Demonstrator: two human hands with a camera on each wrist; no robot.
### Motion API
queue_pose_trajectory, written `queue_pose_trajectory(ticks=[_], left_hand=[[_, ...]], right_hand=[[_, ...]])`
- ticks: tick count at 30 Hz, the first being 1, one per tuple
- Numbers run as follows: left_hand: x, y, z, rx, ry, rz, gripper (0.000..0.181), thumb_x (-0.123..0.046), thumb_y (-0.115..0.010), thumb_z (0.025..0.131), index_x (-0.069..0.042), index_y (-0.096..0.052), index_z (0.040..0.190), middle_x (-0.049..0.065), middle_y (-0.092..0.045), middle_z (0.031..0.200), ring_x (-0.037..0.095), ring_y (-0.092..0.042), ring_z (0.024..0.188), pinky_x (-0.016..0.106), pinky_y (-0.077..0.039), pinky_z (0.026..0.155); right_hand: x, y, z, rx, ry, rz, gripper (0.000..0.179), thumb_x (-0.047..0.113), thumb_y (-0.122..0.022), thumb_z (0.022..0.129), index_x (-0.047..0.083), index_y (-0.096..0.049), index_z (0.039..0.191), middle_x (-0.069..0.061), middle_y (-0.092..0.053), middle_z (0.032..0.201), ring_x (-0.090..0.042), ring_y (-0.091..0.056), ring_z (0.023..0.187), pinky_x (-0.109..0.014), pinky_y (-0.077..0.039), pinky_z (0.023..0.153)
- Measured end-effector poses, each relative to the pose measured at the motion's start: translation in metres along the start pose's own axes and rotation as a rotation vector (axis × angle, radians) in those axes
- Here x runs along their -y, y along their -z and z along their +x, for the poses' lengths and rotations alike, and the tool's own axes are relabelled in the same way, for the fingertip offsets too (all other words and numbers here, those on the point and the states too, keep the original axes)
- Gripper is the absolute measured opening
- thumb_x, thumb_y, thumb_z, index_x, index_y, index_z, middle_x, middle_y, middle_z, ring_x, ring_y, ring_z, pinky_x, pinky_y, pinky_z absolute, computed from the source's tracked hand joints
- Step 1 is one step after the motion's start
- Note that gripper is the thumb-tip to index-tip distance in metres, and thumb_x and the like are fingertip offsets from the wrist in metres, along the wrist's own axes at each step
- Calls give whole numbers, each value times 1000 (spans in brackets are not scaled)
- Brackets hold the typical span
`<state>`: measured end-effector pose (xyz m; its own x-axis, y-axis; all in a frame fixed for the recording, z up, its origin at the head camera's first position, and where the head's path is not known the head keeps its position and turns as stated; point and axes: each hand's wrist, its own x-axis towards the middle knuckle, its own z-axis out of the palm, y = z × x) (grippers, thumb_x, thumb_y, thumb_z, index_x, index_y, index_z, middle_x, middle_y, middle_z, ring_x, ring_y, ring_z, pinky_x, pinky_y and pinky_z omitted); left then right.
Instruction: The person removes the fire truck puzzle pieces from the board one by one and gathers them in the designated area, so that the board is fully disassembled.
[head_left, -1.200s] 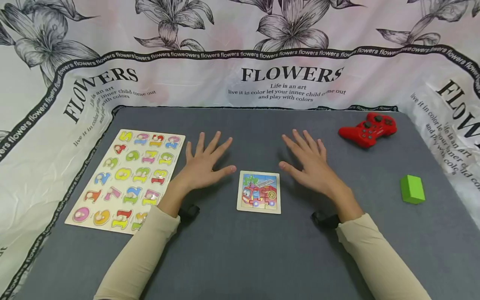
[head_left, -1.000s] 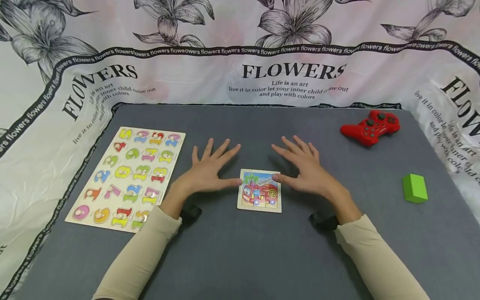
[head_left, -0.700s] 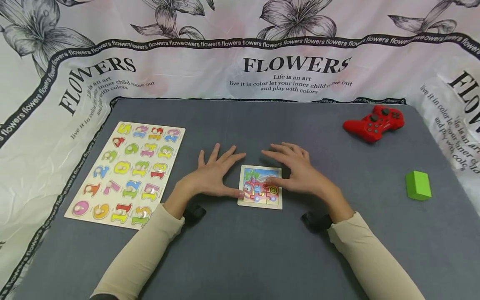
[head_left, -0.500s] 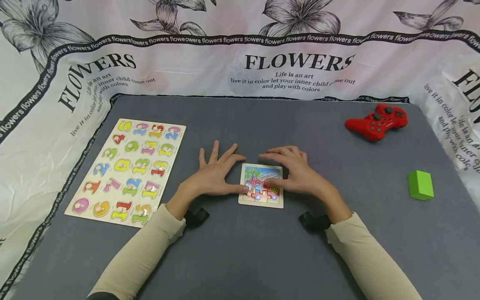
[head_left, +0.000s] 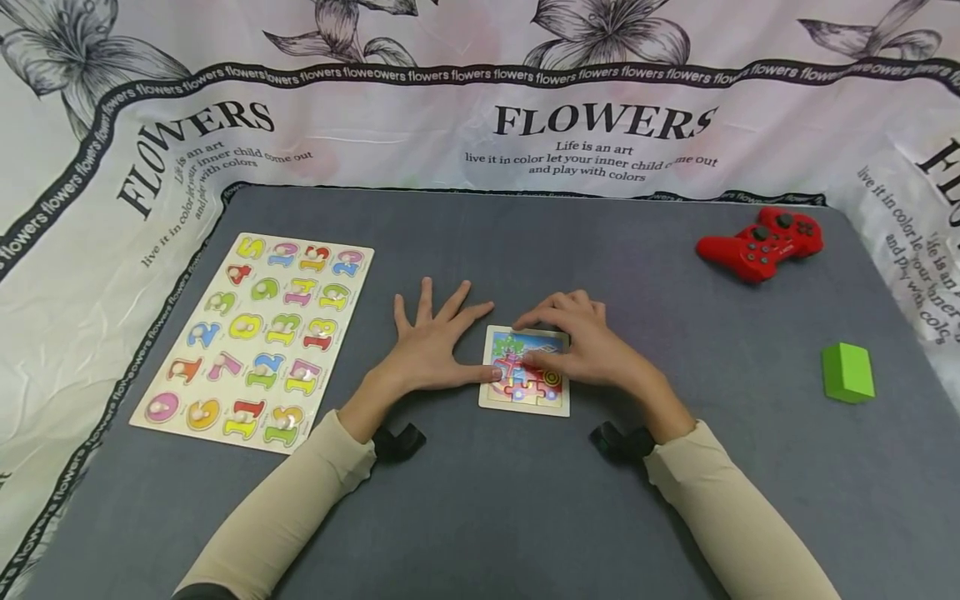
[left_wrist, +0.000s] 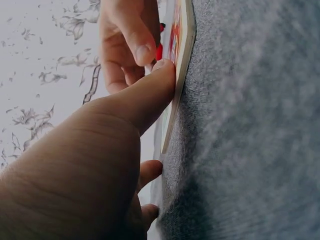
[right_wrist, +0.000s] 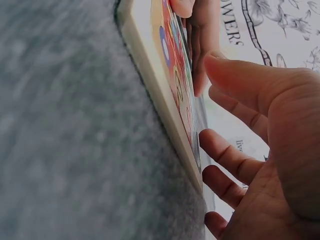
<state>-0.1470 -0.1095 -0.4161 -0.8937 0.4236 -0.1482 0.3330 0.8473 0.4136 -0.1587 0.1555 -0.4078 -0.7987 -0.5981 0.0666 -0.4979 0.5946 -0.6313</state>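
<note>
A small square jigsaw puzzle (head_left: pixel 534 398) with a red fire truck in a pale wooden frame lies flat on the grey table. My left hand (head_left: pixel 426 357) rests to its left with fingers spread, the thumb pressing on the puzzle's left border. Over the puzzle's upper right part is my right hand (head_left: pixel 588 343), fingers bent loosely toward the far edge. In the right wrist view, the right thumb (right_wrist: pixel 240 80) stands apart from the puzzle's face, and the fingertips sit right at the far edge. Nothing is pinched between them. The right hand hides part of the picture.
A board of coloured number pieces (head_left: pixel 243 326) lies at the left, its near right corner beside the left sleeve (head_left: pixel 288 500). A red game controller (head_left: pixel 759 246) is at the back right, with a green block (head_left: pixel 847 372) nearer. A flower-printed cloth (head_left: pixel 390 158) borders the table's far side.
Both hands have come inward and down to the puzzle. The left thumb has settled on its left border, while the right fingers have bent and moved left over it.
</note>
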Motion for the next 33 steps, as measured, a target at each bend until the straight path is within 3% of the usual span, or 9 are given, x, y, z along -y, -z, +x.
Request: queue_pose_trajectory(ticks=[9, 23, 33], left_hand=[[3, -1, 1, -20, -8, 22, 98, -78, -65, 80, -40, -26, 161, -3, -4, 174, 45, 19, 156, 75, 15, 116], [2, -3, 0, -64, 95, 18, 106, -84, -66, 73, -43, -24, 161, -1, -1, 174, 48, 23, 153, 79, 14, 112], [2, -2, 1, -54, 132, 19, 110, -85, -69, 70, -44, -22, 161, 0, 1, 174, 49, 25, 152, 80, 14, 111]], right_hand=[[4, -1, 19, 47, 17, 19, 30, 27, -80, 89, 25, -74, 118, -2, -63, 115, -22, -40, 103, -44, -20, 86], [4, -1, 34, 98, 20, 22, 19, 21, -79, 88, 26, -76, 106, -1, -60, 107, -21, -38, 102, -42, -18, 84], [9, 5, 43, 218, 15, -33, 24, 19, -81, 84, 27, -75, 106, -2, -57, 104, -21, -36, 96, -41, -18, 82]])
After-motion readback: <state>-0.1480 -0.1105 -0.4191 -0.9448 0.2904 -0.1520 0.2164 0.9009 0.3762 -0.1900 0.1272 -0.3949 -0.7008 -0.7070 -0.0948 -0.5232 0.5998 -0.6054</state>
